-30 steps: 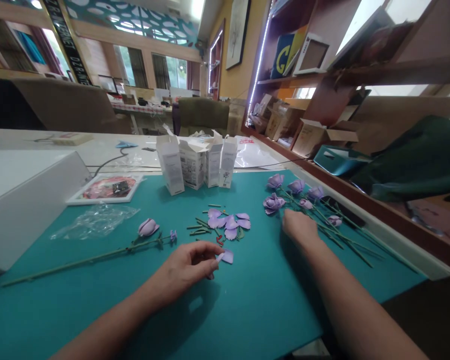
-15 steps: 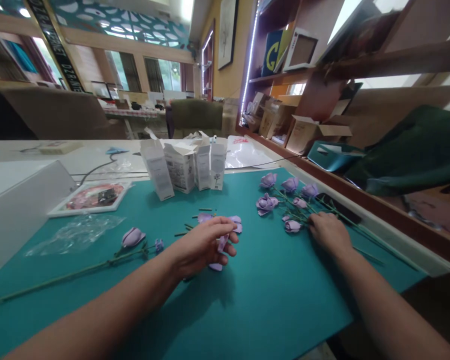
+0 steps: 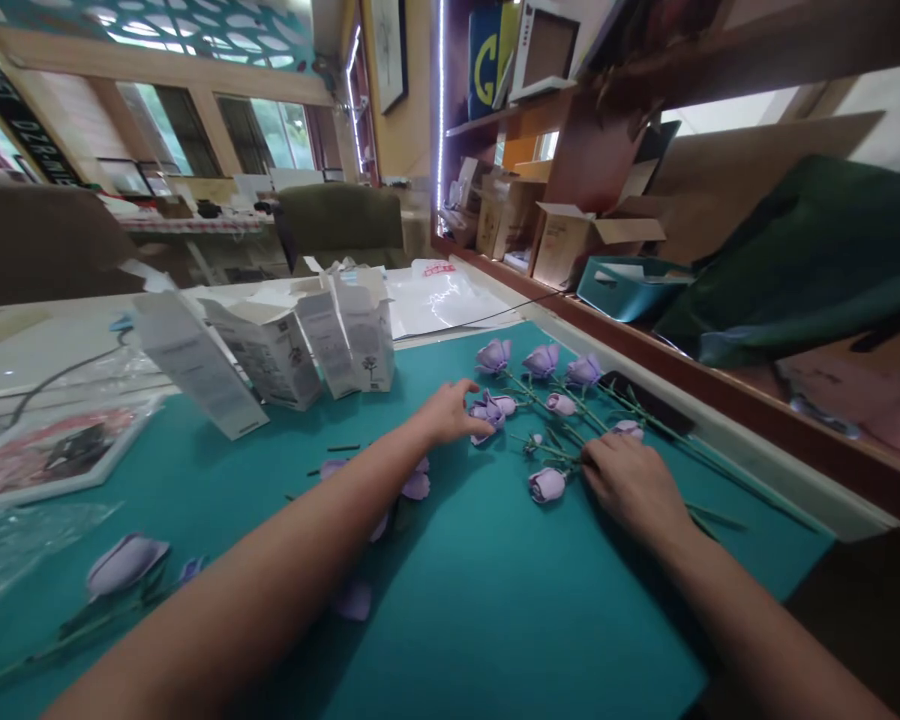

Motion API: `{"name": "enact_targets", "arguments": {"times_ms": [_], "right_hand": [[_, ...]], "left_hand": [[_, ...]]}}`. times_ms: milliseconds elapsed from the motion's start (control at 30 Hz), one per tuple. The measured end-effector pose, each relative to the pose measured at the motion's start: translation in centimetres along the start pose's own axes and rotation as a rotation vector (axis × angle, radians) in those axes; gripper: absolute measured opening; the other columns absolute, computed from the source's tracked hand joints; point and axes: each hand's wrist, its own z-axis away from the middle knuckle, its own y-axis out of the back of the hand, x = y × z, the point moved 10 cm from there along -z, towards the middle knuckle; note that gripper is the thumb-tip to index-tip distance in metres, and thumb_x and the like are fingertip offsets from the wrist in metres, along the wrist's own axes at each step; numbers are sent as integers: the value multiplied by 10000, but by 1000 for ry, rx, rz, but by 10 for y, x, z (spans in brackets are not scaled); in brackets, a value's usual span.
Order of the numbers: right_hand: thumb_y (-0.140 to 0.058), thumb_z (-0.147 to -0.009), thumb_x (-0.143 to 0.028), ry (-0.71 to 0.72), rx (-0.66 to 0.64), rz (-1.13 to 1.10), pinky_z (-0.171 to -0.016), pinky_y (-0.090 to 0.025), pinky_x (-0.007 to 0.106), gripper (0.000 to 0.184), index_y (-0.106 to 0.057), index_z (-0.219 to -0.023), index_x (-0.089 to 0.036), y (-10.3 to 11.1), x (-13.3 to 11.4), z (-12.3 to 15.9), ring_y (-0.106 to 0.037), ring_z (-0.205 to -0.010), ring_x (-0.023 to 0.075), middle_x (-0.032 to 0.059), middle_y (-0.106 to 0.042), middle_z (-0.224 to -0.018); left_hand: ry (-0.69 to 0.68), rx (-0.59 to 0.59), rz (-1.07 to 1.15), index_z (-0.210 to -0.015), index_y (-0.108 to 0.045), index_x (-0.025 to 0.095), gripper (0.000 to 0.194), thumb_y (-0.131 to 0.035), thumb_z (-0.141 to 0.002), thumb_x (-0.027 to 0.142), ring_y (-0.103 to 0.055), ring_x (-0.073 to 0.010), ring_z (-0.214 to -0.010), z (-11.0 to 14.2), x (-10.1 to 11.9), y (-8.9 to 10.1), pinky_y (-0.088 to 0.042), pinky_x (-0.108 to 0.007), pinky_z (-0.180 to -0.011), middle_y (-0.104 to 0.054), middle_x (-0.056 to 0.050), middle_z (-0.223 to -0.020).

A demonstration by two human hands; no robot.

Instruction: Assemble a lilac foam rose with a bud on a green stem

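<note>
Since the earlier frame the left hand (image 3: 446, 415) has left the loose petals and crossed to the cluster of flowers, the right hand (image 3: 630, 485) has shifted along the stems, and the whole view has swung leftward; at the far side, wooden shelves (image 3: 547, 145) hold cardboard boxes (image 3: 592, 245) and a teal tray (image 3: 630, 285), with a dark green cloth (image 3: 795, 260) beside them; the white surface (image 3: 15, 375) carries a teal cutting mat (image 3: 540, 620), its edge running under a row of opened white cartons (image 3: 270, 355); a white-framed picture (image 3: 52, 455) and a crumpled clear plastic bag (image 3: 15, 545) lie at the left; the purple foam roses (image 3: 544, 360) lie side by side on the mat toward the right, their thin green wire-like stems (image 3: 570, 430) fanning out together; the step in hand looks like sorting or arranging this bunch, and lifting any bloom would call for closing the fingers round it; the left fingers (image 3: 474, 412) are spread and curved, touching a half-open bloom (image 3: 487, 412) without visibly clasping it; the right fingers (image 3: 596, 462) lie together across the stems beside a small closed bud (image 3: 547, 485), though whether they grip anything I cannot tell; the foam looks soft and matte, with cupped, layered petals; loose purple petals (image 3: 416, 485) sit partly hidden under the left forearm.
</note>
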Motion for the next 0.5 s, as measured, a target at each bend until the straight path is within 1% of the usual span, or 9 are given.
{"name": "enact_targets", "arguments": {"times_ms": [67,167,267,367,500], "right_hand": [[-524,-896,-218,-16,0,-15,-683,-312,335,121,-625,-833,-195,0,2,-2,-576,-859,242,68,-665,-882],[-533,-884,-224,-40,-18,-20,-670,-310,332,102,-617,-834,-197,-1,3,-5,-589,-824,234,58,-661,-857],[-526,-887,-222,-56,-32,-17,-651,-307,324,100,-610,-836,-202,1,2,-8,-597,-786,217,49,-654,-833],[-526,-889,-222,-69,-41,-19,-624,-298,318,96,-606,-836,-209,4,0,-8,-595,-741,200,39,-648,-835],[-521,-897,-228,-61,-49,-38,-614,-306,316,99,-607,-850,-217,6,-4,-6,-599,-725,200,35,-650,-859]], "left_hand": [[-1,-24,-38,-1218,-558,153,769,-821,-544,413,-550,-290,-1022,-7,-2,-7,-451,-365,-881,-586,-92,-1043],[-5,-47,-72,-1210,-552,156,755,-807,-561,447,-547,-295,-1045,-12,-5,-16,-450,-380,-901,-574,-106,-1089],[-12,-61,-84,-1226,-548,171,731,-790,-588,433,-553,-289,-1041,-15,-7,-21,-450,-380,-907,-589,-93,-1067],[-14,-74,-75,-1240,-558,178,709,-779,-599,384,-561,-287,-1030,-17,-9,-23,-449,-372,-905,-609,-79,-1036],[5,-94,-23,-1211,-589,182,641,-754,-610,332,-590,-261,-930,-21,-14,-26,-457,-347,-854,-643,-50,-962]]}}
